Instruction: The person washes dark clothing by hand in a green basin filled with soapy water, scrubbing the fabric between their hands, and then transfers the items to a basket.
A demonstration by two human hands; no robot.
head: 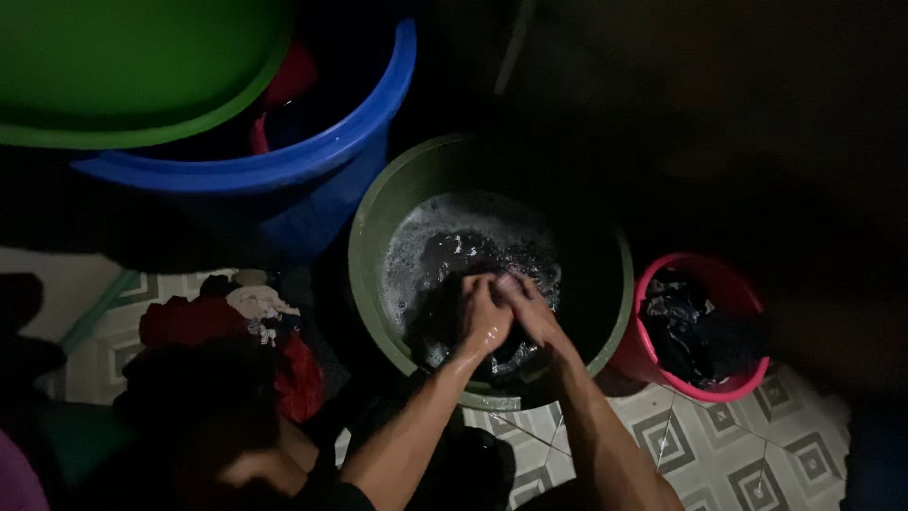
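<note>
Both hands meet over the green basin (371, 248) of soapy water. The left hand (484, 317) and right hand (532, 308) are closed together on a dark wet cloth (445, 260), which lies in the suds under and just behind them. A pink bucket (733, 284) stands beside the basin.

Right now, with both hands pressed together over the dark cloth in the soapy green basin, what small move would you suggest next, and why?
Probably keep rubbing the cloth between the fists, then shift the grip to a fresh patch. The left hand and right hand are clenched together on the dark cloth, which lies in foam inside the green basin, so most of it looks unscrubbed.
</note>
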